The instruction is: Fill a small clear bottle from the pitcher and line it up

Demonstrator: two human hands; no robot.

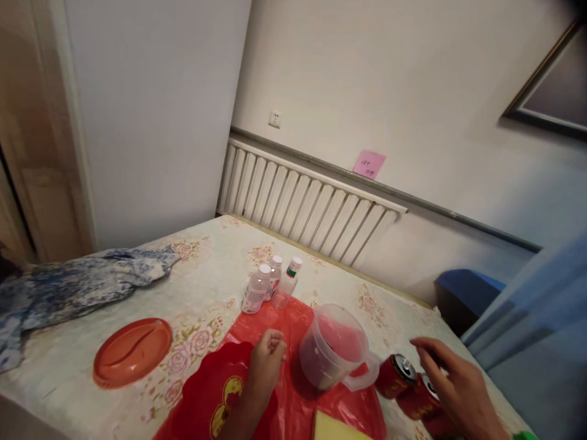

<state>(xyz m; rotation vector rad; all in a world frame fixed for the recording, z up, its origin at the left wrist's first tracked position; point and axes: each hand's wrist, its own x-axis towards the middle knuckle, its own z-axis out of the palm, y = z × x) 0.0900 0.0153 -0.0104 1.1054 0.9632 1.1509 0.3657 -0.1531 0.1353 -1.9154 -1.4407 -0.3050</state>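
My left hand point(266, 362) hovers over the right side of a red scalloped plate point(197, 394) with a yellow design. Its fingers are curled in, and nothing shows in them. To its right stands a clear plastic measuring jug point(316, 360) with a handle, on a red plastic sheet point(293, 324). My right hand point(458, 382) is beside and partly in front of some red drink cans point(392, 379), its index finger stretched out and nothing visibly held. Behind the jug and plate, two small clear bottles point(257, 290) and a slimmer green-labelled bottle point(288, 281) stand together, all with white caps.
An orange-red round lid point(132, 353) lies on the flowered tablecloth point(202, 318) at left, near a blue-and-white patterned cloth point(92, 290). A yellow block-like item point(337, 428) shows at the bottom edge. A radiator point(302, 205) and blue bin point(468, 284) stand beyond the table.
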